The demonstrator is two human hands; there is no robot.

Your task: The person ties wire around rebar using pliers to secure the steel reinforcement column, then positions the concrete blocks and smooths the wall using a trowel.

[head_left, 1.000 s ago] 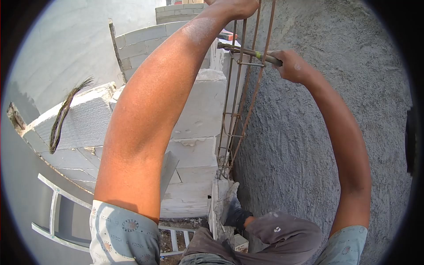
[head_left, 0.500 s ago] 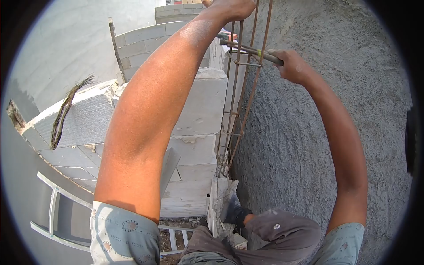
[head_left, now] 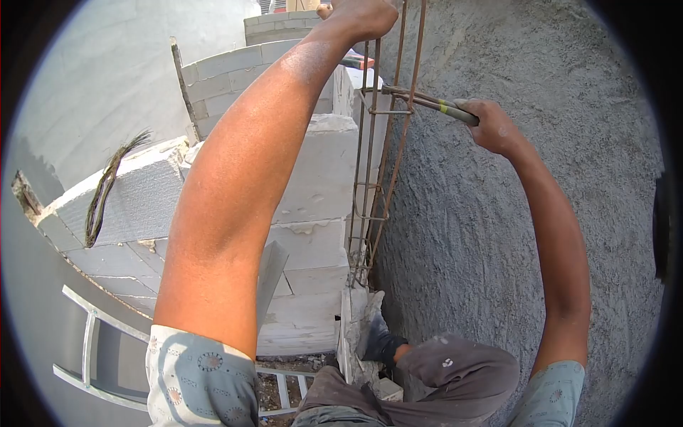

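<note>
The left hand [head_left: 364, 19] was at the upper edge of the view, bent into a fist beside the upper rods of the cage [head_left: 391, 112]. Whether its fingers gripped a rod, I could not tell. The right hand [head_left: 491, 128], lower and farther to the right, was closed firmly around the handles of the pliers [head_left: 430, 102].

Below the left hand, the white block wall [head_left: 313, 174] ended in a stepped edge, and the cage stood just beside this edge, between the blocks and the rough grey wall [head_left: 484, 249]. So the room around the cage was narrow. The rough wall filled the space behind and under the right hand; how near they were, I could not judge. Between the two arms there was wider open room, down to the bent leg [head_left: 455, 373].

The pliers were long and dark, with a yellow-green mark on the handle near the right hand. They were pointing left and slightly up, and their head was among the rods, near an upper cross tie. The rods looked thin, brown and rusty, and they ran down from beside the left hand, leaning slightly, with another tie lower down.
</note>
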